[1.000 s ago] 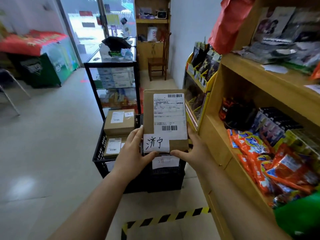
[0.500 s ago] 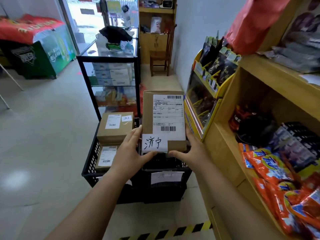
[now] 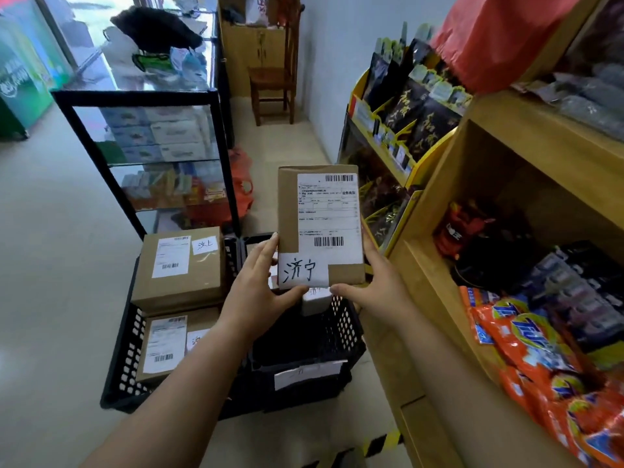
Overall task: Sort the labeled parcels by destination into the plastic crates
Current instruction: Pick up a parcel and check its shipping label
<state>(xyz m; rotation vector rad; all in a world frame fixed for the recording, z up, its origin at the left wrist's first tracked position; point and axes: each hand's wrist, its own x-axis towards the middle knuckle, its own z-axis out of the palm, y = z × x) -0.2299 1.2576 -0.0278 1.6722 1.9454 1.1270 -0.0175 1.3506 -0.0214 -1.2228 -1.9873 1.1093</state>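
Note:
I hold a flat brown parcel (image 3: 290,211) upright by its lower corners, my left hand (image 3: 256,292) on the left and my right hand (image 3: 378,288) on the right. It carries a shipping label and a white handwritten tag. It hangs above the right black plastic crate (image 3: 341,336), whose front bears a paper tag. A small white parcel (image 3: 315,300) shows inside that crate, below my fingers. The left black crate (image 3: 126,352) holds two stacked brown boxes: the upper box (image 3: 180,268) and the lower box (image 3: 169,342), both labeled.
A wooden shelf (image 3: 449,251) with snack bags runs along the right. A yellow display rack (image 3: 388,157) stands behind the crates, a black glass cabinet (image 3: 145,136) to the left rear, a wooden chair (image 3: 273,86) far back. Striped floor tape (image 3: 378,444) lies near my feet.
I have moved closer to the crates and my view tilted down. The parcel, still in both hands, now sits lower over the right crate.

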